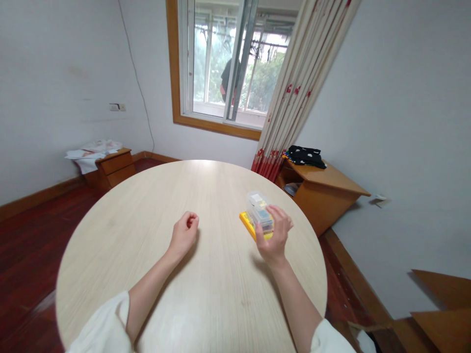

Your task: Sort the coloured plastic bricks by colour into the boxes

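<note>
On the round table (217,279), my left hand (185,230) rests curled in a loose fist, and nothing shows in its fingers. My right hand (275,238) is at the table's right side, thumb and fingers around a clear plastic box (259,212). Something blue shows inside or under the clear plastic, and its contents are too blurred to name. Beneath the box lies a flat yellow thing (247,224), perhaps a tray or case, partly covered by the box and my fingers.
Behind the table are a sliding window (213,63) and a patterned curtain (290,93). A person (228,81) stands beyond the glass. Dark folded cloth (305,156) lies on a wooden cabinet (327,181) at right. A small cabinet (117,166) with white items stands at left.
</note>
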Tool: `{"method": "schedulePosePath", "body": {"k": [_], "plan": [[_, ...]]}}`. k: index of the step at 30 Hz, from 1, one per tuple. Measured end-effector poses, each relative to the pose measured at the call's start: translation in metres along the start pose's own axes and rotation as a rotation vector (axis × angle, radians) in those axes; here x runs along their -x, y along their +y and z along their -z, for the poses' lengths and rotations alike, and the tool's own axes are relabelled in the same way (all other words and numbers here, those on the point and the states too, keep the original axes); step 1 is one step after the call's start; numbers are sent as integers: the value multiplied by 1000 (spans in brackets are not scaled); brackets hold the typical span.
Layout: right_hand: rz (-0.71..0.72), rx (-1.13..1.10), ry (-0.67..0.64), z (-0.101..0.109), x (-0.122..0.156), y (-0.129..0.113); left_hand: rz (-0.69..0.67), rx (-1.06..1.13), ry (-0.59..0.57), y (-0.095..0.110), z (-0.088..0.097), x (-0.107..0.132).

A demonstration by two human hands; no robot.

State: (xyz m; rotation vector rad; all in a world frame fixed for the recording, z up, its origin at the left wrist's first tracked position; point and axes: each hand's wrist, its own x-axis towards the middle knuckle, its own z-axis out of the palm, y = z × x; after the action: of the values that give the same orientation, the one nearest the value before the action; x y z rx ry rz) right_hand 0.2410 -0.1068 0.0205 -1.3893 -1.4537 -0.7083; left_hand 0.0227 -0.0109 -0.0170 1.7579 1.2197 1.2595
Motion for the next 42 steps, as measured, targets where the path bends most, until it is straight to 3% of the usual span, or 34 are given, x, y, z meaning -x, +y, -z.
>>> {"method": "schedulePosePath", "body": {"k": [3, 8, 12, 17, 19, 21, 23, 26, 29, 31, 33, 36, 40, 42], "plan": [[140, -140, -343, -15, 11, -28, -64, -183, -39, -5, 20, -4], [120, -66, -956, -40, 28, -51, -233, -624, -268, -26, 45, 16], [49, -39, -1183, -48, 34, -47, -273, -877, -472, -32, 50, 35], [25, -38, -1194, -48, 36, -46, -214, -792, -499, -29, 48, 36], [61, -72, -1166, -46, 32, -47, -166, -580, -410, -26, 49, 31], [152, -136, -1073, -42, 26, -47, -60, -278, -217, -21, 55, 25], [244, -197, -878, -36, 16, -43, 103, 48, 22, -16, 66, 18], [210, -223, -449, -26, 3, -27, 318, 501, 225, -9, 86, 12], [-32, -207, -121, -14, -5, 3, 470, 856, 285, -7, 101, 9], [-267, -262, -25, -5, -8, 29, 570, 991, 289, -6, 105, 8], [-445, -366, -26, 3, -9, 55, 659, 1059, 275, -4, 106, 7], [-575, -396, -219, 13, -5, 86, 716, 1093, 255, 1, 104, 7], [-581, -322, -650, 18, 13, 105, 719, 1093, 264, 6, 104, 7], [-538, -187, -756, 17, 22, 108, 728, 1097, 261, 6, 104, 8]]}}
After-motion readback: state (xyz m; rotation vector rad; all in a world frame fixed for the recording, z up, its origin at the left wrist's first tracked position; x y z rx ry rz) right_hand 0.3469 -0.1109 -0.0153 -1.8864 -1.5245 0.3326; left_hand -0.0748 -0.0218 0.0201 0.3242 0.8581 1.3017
